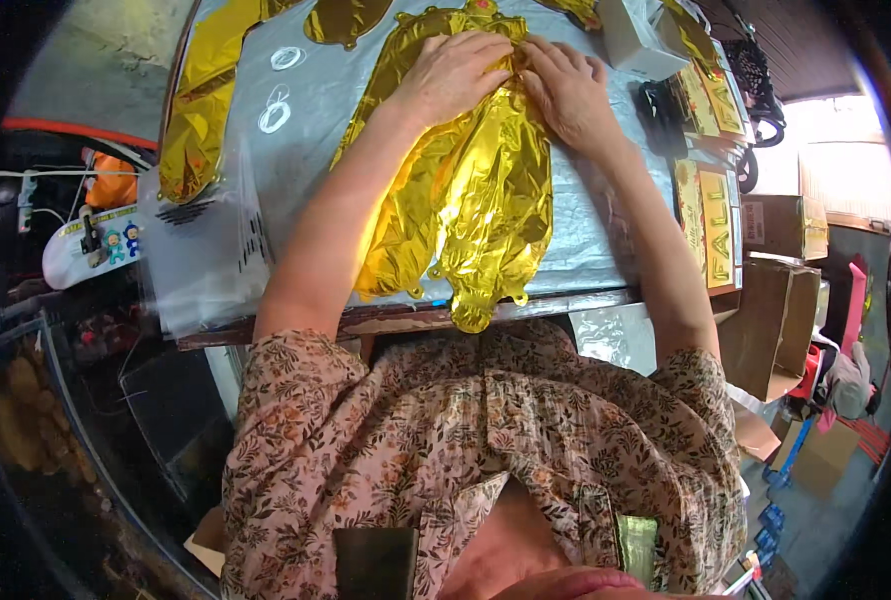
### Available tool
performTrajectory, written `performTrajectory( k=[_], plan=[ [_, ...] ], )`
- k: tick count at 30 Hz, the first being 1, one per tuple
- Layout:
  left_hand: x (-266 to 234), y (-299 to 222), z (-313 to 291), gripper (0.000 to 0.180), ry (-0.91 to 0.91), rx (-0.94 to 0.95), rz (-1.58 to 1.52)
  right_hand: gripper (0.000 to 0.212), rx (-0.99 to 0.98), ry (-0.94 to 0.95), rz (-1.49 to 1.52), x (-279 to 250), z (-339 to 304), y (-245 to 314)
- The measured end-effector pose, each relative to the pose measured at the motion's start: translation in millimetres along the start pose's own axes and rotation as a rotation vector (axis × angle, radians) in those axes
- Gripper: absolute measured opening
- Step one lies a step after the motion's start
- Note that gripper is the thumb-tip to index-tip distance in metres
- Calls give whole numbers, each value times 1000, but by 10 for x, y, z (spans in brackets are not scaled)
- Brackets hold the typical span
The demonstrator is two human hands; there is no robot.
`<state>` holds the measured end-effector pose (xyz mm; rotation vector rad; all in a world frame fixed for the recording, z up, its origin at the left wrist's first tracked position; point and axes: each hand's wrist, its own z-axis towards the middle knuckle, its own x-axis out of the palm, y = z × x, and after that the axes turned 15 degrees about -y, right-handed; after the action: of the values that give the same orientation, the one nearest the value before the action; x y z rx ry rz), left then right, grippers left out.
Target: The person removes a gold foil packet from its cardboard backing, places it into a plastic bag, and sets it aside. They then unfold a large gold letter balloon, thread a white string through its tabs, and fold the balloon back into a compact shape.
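Note:
A flat, deflated gold foil balloon lies lengthwise on the table, wrinkled and shiny. Its near end, with small tabs, hangs just over the front edge. My left hand rests on the upper part of the foil, palm down, fingers stretched toward the right. From the other side my right hand touches the foil's right border, with its fingers apart and slightly bent. The fingertips of both hands are close together near the balloon's far end. Foil directly under the palms is hidden.
The table has a silvery cover. More gold foil lies at its left, beside clear plastic bags. Two coils of white ribbon lie nearby. At right are a white box, printed packages and a cardboard box.

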<state>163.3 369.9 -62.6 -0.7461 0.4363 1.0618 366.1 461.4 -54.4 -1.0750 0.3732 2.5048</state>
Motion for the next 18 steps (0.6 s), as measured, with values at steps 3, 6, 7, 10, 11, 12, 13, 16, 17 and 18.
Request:
performTrajectory(
  k=[3, 6, 7, 10, 11, 12, 13, 16, 17, 18],
  plan=[
    [-16, -3, -6, 41, 24, -24, -15, 38, -52, 44, -73, 132, 127, -92],
    [-11, 13, -19, 40, 18, -31, -17, 37, -8, 36, -54, 227, 189, -157],
    [-1, 21, -11, 40, 20, -26, -13, 37, -8, 42, -55, 261, 213, -189],
    [28, 5, 23, 41, 24, -19, -23, 32, 16, -66, -74, 383, 224, -315],
    [2, 15, 4, 41, 22, -29, -16, 32, 20, -57, -67, 386, 265, -287],
    [-18, 23, 5, 42, 16, -31, -12, 43, 113, 36, 33, 316, 361, -275],
    [-8, 34, -22, 42, 22, -34, -19, 56, 206, 128, 133, 272, 407, -259],
    [-14, -8, -22, 42, -93, 66, -57, 34, 241, 9, 74, 152, 352, -254],
    [-73, -18, 19, 42, -92, 59, -53, 32, 301, 28, 79, 60, 354, -158],
    [-118, -51, 58, 44, -2, -76, -120, 32, 302, 33, 82, -13, 282, -121]
  ],
)
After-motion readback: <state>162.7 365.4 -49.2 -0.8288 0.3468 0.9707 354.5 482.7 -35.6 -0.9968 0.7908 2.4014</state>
